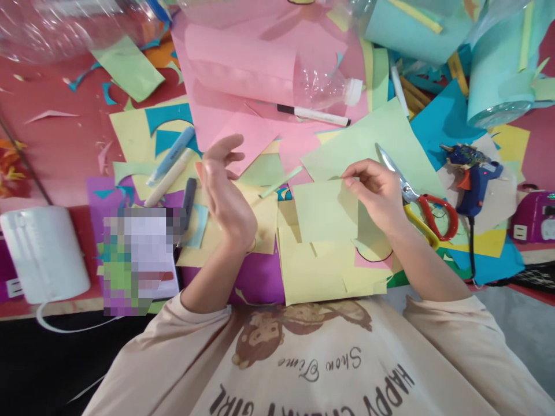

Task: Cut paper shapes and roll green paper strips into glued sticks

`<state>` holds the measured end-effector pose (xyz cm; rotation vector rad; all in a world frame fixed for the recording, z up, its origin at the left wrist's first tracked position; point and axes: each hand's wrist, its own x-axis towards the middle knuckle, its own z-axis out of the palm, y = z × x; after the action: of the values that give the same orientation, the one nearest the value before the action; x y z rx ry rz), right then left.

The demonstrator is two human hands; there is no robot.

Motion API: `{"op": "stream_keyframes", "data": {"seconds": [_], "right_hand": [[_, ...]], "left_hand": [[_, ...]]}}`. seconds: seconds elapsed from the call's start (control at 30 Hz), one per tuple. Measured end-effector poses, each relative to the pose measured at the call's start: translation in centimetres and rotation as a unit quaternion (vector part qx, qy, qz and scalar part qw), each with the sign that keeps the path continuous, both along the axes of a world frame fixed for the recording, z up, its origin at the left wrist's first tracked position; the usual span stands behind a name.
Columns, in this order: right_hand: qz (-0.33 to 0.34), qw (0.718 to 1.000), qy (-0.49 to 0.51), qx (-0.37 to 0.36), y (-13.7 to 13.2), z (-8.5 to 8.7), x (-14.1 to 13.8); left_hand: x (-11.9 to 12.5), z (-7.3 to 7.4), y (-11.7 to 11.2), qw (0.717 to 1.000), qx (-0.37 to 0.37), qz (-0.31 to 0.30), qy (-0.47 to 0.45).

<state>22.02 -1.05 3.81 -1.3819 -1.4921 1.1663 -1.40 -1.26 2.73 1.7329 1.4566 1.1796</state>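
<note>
Between thumb and fingers, my right hand (375, 190) pinches the top right corner of a pale green paper piece (326, 212). The piece is raised over yellow sheets (312, 271). My left hand (225, 193) is lifted at the left, fingers apart and slightly curled, with nothing visible in it. Left of it lie a blue marker (171, 155), a cream marker (168, 178) and a dark pen-like stick (188, 202). A narrow green strip (281, 182) rests between the hands. Scissors (418, 202) with red and yellow handles lie beside my right hand.
A clear bottle wrapped in pink paper (247, 63) and a black-and-white marker (314, 114) lie at the back. Right are a blue glue gun (474, 176) and teal-wrapped bottles (498, 81). Left stand a white case (45, 254) and scattered paper scraps (130, 69).
</note>
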Motion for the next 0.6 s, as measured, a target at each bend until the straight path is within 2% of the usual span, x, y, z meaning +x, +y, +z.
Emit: {"op": "stream_keyframes", "data": {"seconds": [0.13, 0.23, 0.3, 0.4, 0.5, 0.6], "right_hand": [[0.002, 1.000, 0.003, 0.000, 0.0, 0.0, 0.0], [0.008, 1.000, 0.018, -0.006, -0.1, 0.1, 0.0], [0.015, 1.000, 0.023, -0.009, -0.1, 0.1, -0.1], [0.015, 1.000, 0.015, -0.016, -0.1, 0.2, -0.1], [0.019, 0.999, 0.008, -0.030, 0.0, 0.0, 0.0], [0.041, 0.998, 0.009, -0.040, 0.0, -0.3, 0.0]], "left_hand": [[1.1, 0.4, 0.3, 1.000, -0.006, 0.004, 0.006], [1.5, -0.2, 0.2, 1.000, 0.019, -0.004, 0.018], [1.5, -0.8, 0.1, 0.997, 0.043, -0.035, 0.060], [1.5, -1.5, 0.2, 0.981, 0.038, -0.098, 0.166], [1.6, -1.9, 0.3, 0.963, 0.051, -0.113, 0.241], [1.7, -1.9, 0.4, 0.951, 0.086, -0.122, 0.270]]}}
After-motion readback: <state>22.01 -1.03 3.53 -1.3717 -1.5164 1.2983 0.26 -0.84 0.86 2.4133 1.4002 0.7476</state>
